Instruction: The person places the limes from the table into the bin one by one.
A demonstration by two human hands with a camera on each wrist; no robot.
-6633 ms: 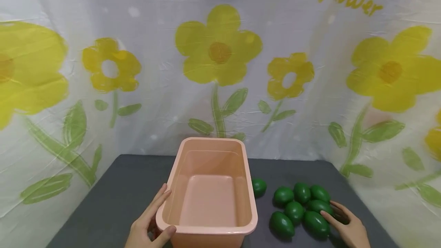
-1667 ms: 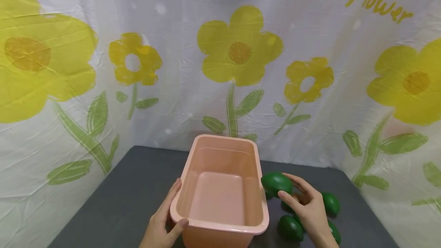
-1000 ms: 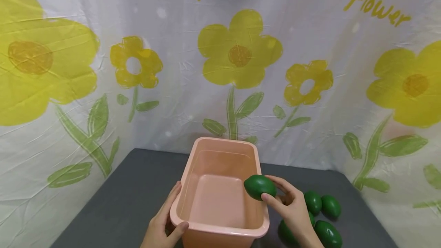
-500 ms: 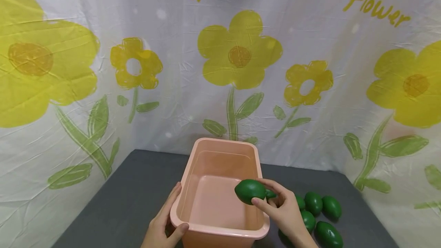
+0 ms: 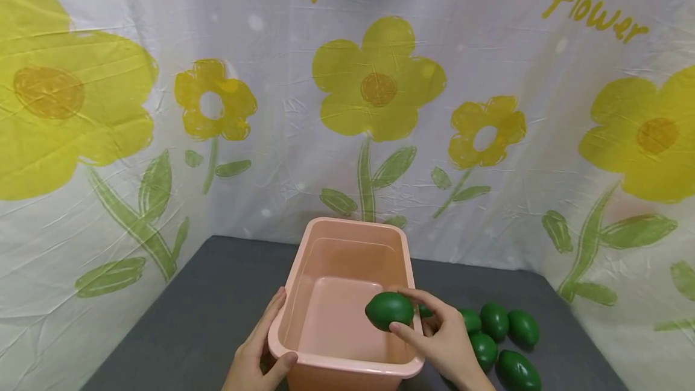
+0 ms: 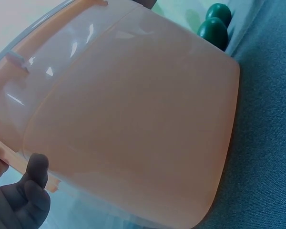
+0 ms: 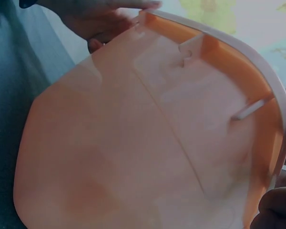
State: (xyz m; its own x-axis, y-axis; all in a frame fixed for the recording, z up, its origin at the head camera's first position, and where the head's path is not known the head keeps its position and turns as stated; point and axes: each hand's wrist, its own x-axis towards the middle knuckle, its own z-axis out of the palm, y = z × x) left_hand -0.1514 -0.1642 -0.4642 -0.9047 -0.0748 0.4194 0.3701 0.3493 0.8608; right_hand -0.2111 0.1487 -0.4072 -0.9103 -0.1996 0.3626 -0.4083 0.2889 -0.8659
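One green fruit point(image 5: 388, 311), long axis crosswise, is pinched at its right end by the right hand point(image 5: 442, 340) above the right side of the tub point(image 5: 353, 364), whose near left corner is gripped by the left hand point(image 5: 247, 358).

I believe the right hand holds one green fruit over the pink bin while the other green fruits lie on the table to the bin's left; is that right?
Not quite: in the head view, the other green fruits lie on the table to the right of the pink bin, not its left.
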